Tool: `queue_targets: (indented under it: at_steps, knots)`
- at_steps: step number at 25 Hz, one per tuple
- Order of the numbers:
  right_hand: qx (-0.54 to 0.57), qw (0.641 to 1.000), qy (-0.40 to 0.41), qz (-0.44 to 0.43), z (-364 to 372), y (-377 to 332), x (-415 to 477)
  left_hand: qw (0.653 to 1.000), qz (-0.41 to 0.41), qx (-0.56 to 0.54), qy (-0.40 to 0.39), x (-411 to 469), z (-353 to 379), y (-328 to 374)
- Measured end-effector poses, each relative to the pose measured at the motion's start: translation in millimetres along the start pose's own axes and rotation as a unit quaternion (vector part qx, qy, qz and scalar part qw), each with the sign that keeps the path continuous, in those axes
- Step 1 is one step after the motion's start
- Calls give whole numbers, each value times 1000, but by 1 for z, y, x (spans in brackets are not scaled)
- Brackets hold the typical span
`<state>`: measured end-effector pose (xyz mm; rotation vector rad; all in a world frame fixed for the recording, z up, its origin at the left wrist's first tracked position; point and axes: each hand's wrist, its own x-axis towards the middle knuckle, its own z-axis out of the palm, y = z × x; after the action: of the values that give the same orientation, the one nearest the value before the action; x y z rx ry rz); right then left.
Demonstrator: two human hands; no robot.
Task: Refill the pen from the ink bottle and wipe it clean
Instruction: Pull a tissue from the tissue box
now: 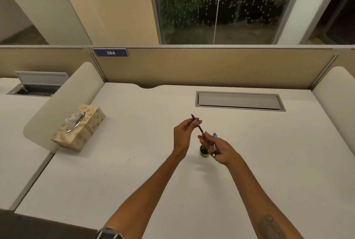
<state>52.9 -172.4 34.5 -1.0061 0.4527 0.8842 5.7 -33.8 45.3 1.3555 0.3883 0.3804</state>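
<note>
- Two hands are held above the white bench (134, 162), close together near its middle, with both forearms stretched forward.
- A thin dark pen (200, 129) is pinched in the fingertips of the left hand (182, 137). It is tilted, with its upper end pointing up and away to the left, clear of the fingers.
- The lower end of the pen is met by the fingertips of the right hand (221, 149), so the pen is spanned between the two hands and held off the bench.
- A blue piece (214, 135) with a silver end is gripped in the curled fingers of the right hand. Whether it is a cap or a barrel cannot be told.
- A small dark ink bottle (203, 151) is set upright on the bench, just below the pen and between the hands, partly hidden by the right hand. Whether it is capped cannot be told.
- A patterned tissue box (80, 129) is placed well apart to the left, at the bench's edge, with a white tissue (71, 120) sticking out of its slot.
- A closed grey flap (239, 100) is let into the bench beyond the hands.
- A blue plate (110, 52) marked 384 is fixed to the beige partition behind.
</note>
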Motion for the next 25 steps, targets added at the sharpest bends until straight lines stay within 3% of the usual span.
queue_targets:
  at_steps: [5, 14, 25]
  knots:
    - [-86, 993, 38, -68, 23, -5, 14, 996, 35, 53, 57, 4, -23, 18]
    - [-121, 984, -66, -114, 115, 7, 40, 978, 47, 141, 147, 7, -117, 30]
    - [-293, 935, -140, -142, 255, 87, 95, 935, 12, 191, 298, 5, -293, 36]
